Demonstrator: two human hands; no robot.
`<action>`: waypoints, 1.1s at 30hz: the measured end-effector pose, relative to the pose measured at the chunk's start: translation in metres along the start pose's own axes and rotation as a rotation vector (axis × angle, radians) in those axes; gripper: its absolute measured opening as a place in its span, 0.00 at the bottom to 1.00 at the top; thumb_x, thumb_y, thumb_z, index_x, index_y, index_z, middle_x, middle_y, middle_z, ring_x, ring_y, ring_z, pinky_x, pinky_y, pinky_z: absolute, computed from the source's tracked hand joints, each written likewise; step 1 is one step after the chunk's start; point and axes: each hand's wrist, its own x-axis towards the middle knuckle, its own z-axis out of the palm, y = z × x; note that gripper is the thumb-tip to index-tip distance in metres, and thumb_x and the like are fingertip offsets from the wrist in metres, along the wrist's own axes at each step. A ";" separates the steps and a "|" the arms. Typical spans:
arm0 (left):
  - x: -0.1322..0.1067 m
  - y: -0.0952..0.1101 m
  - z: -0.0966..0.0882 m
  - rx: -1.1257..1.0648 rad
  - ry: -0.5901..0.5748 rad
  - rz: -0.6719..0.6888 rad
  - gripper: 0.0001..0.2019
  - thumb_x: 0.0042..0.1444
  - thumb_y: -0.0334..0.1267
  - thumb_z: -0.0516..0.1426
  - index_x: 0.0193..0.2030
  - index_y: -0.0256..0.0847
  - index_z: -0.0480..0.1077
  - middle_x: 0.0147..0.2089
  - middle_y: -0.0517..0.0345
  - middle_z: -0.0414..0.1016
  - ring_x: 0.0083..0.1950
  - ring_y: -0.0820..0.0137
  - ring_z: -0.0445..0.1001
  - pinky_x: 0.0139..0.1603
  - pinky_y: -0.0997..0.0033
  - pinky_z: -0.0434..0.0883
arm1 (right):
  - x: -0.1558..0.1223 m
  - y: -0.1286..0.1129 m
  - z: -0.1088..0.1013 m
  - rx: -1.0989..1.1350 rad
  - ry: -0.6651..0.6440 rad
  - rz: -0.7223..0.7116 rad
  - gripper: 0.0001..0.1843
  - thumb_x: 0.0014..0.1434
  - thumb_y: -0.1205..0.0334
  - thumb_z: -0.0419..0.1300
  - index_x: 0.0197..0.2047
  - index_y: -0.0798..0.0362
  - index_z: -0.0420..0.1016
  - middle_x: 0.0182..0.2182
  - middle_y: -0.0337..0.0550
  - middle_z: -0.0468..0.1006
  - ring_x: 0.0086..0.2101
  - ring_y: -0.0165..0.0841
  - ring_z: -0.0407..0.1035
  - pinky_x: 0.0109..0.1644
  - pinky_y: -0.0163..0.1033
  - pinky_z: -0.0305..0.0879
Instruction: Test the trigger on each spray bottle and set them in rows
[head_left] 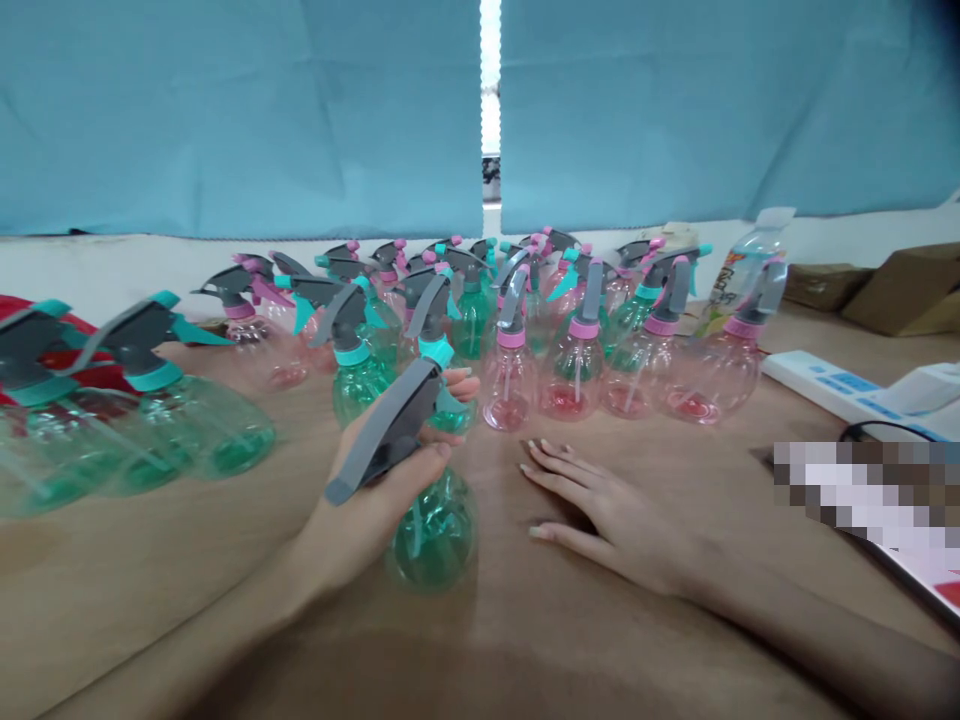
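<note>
My left hand (390,480) is wrapped round the neck of a green spray bottle (433,535) with a grey and turquoise trigger head. The bottle is over the table (495,640); whether its base touches the wood I cannot tell. My right hand (600,510) lies palm down on the table, fingers stretched out and holding nothing. Just beyond its fingertips stand pink spray bottles (570,385) with pink collars and grey heads. Right behind the held bottle is another green spray bottle (358,385) with a turquoise collar.
Several more green spray bottles (199,425) stand at the left. A clear drink bottle (750,262) rises behind the pink ones. A white power strip (840,390), a blurred-out device (870,510) and brown boxes (911,290) occupy the right. Blue curtains (247,120) hang at the back.
</note>
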 end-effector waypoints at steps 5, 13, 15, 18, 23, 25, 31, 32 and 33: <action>0.002 0.003 0.001 -0.079 -0.038 0.045 0.21 0.51 0.37 0.56 0.54 0.49 0.71 0.51 0.58 0.77 0.48 0.66 0.74 0.50 0.69 0.70 | 0.000 0.000 0.000 0.007 0.009 -0.006 0.35 0.64 0.40 0.51 0.68 0.50 0.56 0.68 0.43 0.50 0.66 0.41 0.44 0.68 0.53 0.46; 0.002 0.006 0.000 -0.077 -0.079 0.053 0.17 0.52 0.37 0.56 0.49 0.48 0.74 0.39 0.57 0.80 0.49 0.62 0.73 0.51 0.65 0.68 | -0.001 -0.001 -0.001 0.041 0.026 -0.009 0.34 0.63 0.41 0.52 0.68 0.46 0.56 0.68 0.42 0.52 0.66 0.43 0.45 0.68 0.55 0.46; 0.002 0.006 -0.001 -0.068 -0.080 0.060 0.16 0.51 0.37 0.55 0.47 0.48 0.75 0.36 0.57 0.80 0.48 0.61 0.73 0.50 0.64 0.68 | -0.001 -0.001 -0.001 0.041 0.032 -0.004 0.34 0.63 0.41 0.52 0.68 0.47 0.55 0.68 0.43 0.52 0.66 0.43 0.45 0.68 0.55 0.47; 0.001 0.004 -0.005 -0.035 -0.088 0.041 0.15 0.48 0.38 0.56 0.43 0.48 0.77 0.33 0.58 0.79 0.43 0.60 0.74 0.44 0.64 0.69 | 0.000 -0.001 0.000 0.022 0.016 0.001 0.36 0.63 0.40 0.51 0.68 0.50 0.55 0.68 0.44 0.52 0.66 0.42 0.45 0.68 0.54 0.46; 0.001 0.001 -0.008 -0.013 -0.087 -0.004 0.12 0.47 0.40 0.56 0.38 0.47 0.77 0.33 0.57 0.78 0.37 0.60 0.74 0.38 0.64 0.68 | 0.000 0.000 0.000 0.005 0.001 0.004 0.36 0.63 0.39 0.50 0.68 0.52 0.56 0.68 0.44 0.51 0.66 0.41 0.45 0.68 0.54 0.46; 0.000 0.000 -0.008 -0.016 -0.067 -0.003 0.11 0.47 0.40 0.56 0.36 0.46 0.77 0.35 0.56 0.79 0.37 0.61 0.74 0.38 0.64 0.67 | 0.000 0.001 0.000 0.006 0.001 0.000 0.36 0.63 0.40 0.50 0.68 0.52 0.56 0.68 0.44 0.51 0.66 0.41 0.45 0.68 0.53 0.46; -0.003 -0.006 -0.009 -0.075 -0.041 -0.052 0.06 0.47 0.41 0.58 0.31 0.46 0.74 0.37 0.55 0.79 0.44 0.57 0.76 0.44 0.60 0.69 | 0.001 0.003 0.000 0.037 0.012 -0.019 0.35 0.64 0.41 0.52 0.68 0.49 0.56 0.68 0.43 0.52 0.66 0.42 0.45 0.68 0.55 0.46; -0.003 -0.007 -0.009 -0.075 -0.034 -0.047 0.06 0.47 0.42 0.58 0.31 0.46 0.73 0.37 0.56 0.79 0.44 0.57 0.76 0.44 0.60 0.69 | 0.001 0.003 -0.001 0.035 0.008 -0.015 0.35 0.64 0.41 0.51 0.68 0.49 0.56 0.68 0.44 0.52 0.66 0.41 0.45 0.68 0.54 0.46; -0.003 -0.007 -0.009 -0.068 -0.028 -0.044 0.05 0.48 0.42 0.58 0.31 0.46 0.73 0.36 0.56 0.79 0.43 0.57 0.76 0.45 0.60 0.69 | 0.001 0.002 -0.001 0.033 0.007 -0.011 0.35 0.64 0.41 0.51 0.68 0.49 0.56 0.68 0.44 0.52 0.66 0.41 0.45 0.68 0.54 0.46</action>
